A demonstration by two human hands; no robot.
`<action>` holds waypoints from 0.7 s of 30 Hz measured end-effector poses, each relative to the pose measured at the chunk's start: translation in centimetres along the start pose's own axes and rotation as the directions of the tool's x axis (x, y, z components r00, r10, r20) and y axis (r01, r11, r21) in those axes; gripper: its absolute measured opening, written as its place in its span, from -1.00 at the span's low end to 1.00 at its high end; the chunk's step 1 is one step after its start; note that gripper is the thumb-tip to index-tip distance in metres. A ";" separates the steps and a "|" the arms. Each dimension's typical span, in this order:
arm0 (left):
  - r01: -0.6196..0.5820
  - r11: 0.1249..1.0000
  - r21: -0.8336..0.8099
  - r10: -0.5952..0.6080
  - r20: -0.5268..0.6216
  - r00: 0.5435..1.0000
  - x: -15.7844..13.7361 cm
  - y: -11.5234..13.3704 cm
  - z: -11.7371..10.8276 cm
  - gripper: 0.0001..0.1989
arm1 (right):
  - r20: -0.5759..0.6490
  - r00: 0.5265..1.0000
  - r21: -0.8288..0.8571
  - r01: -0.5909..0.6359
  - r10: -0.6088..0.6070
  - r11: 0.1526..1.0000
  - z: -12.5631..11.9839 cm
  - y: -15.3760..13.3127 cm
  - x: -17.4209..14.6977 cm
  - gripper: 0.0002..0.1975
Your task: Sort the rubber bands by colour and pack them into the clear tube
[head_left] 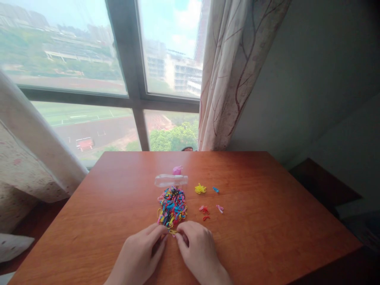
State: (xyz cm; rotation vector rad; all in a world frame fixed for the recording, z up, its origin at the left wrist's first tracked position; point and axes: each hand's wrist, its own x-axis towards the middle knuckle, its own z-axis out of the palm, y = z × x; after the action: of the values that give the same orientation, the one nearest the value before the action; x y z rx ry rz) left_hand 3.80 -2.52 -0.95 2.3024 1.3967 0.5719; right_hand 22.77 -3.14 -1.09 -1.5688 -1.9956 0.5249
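Note:
A heap of small multicoloured rubber bands (172,204) lies on the wooden table in front of me. At its near edge, my left hand (145,249) and my right hand (197,247) face each other, fingertips almost meeting. Between them a yellow rubber band (172,232) shows, pinched by thumb and forefinger from both sides. To the right are a small bunch of yellow rubber bands (200,188), a blue rubber band (215,190), some red rubber bands (204,210) and a few pink rubber bands (219,208).
Behind the heap a clear plastic bottle-shaped container (171,181) lies on its side, with a pink cap (177,170) beyond it. The brown table (252,237) reaches to a large window (133,95). Patterned curtains (228,75) hang on both sides.

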 end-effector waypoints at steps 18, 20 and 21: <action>-0.019 0.999 -0.031 0.019 -0.011 1.000 0.1 -0.1 0.1 -0.77 | -0.155 0.973 -0.236 -0.204 0.171 0.950 -5.6 5.4 7.2 -0.89; -0.019 0.999 -0.040 0.019 -0.010 1.000 0.1 -0.2 0.2 -0.77 | -0.138 0.969 -0.330 -0.239 0.204 0.913 -5.4 5.5 7.9 -0.90; -0.020 0.999 -0.042 0.020 -0.011 1.000 0.1 -0.2 0.2 -0.77 | -0.133 0.967 -0.358 -0.252 0.218 0.899 -5.2 5.6 8.1 -0.91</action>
State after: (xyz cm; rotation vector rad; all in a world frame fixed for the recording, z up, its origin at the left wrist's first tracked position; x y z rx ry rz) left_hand 3.75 -2.38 -1.20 2.2858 1.3546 0.6145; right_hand 28.91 5.90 1.02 -2.0431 -1.9268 0.1590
